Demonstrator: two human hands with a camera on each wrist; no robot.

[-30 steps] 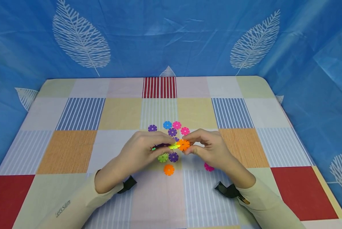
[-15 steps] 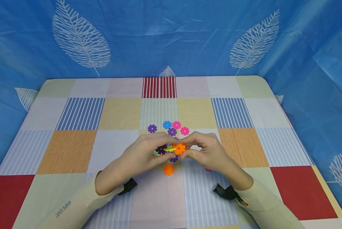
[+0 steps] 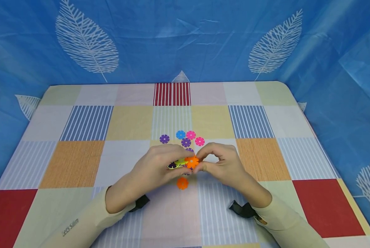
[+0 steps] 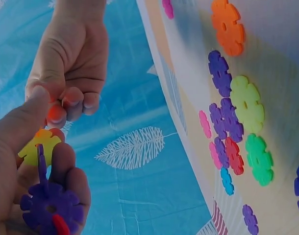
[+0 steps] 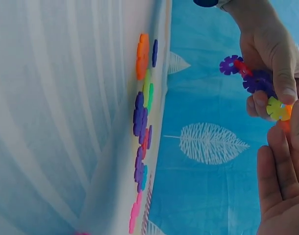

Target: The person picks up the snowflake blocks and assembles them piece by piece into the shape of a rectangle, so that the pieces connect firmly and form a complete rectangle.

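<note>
My left hand [image 3: 158, 162] holds a chain of slotted flower-shaped plastic discs joined edge to edge. In the right wrist view the chain shows a purple disc [image 5: 230, 64], a red disc [image 5: 243, 68], more purple and a yellow disc [image 5: 277, 108]. At the chain's right end, my right hand [image 3: 223, 160] pinches an orange disc [image 3: 192, 162] between thumb and fingertips. The orange disc meets the yellow one; fingers hide how deeply their slots engage. Both hands are raised above the table, fingertips nearly touching.
Loose discs lie on the patchwork tablecloth beneath and beyond the hands: an orange disc [image 3: 182, 183] nearest, a blue disc [image 3: 181, 134] and a pink disc [image 3: 199, 141] farther back, plus a green disc [image 4: 260, 159] and several purple ones. A blue leaf-patterned curtain [image 3: 185, 41] hangs behind.
My right hand has moved left with the orange disc, bringing it against the yellow disc. The left fingers have shifted slightly right. The right hand now covers the pink disc near it.
</note>
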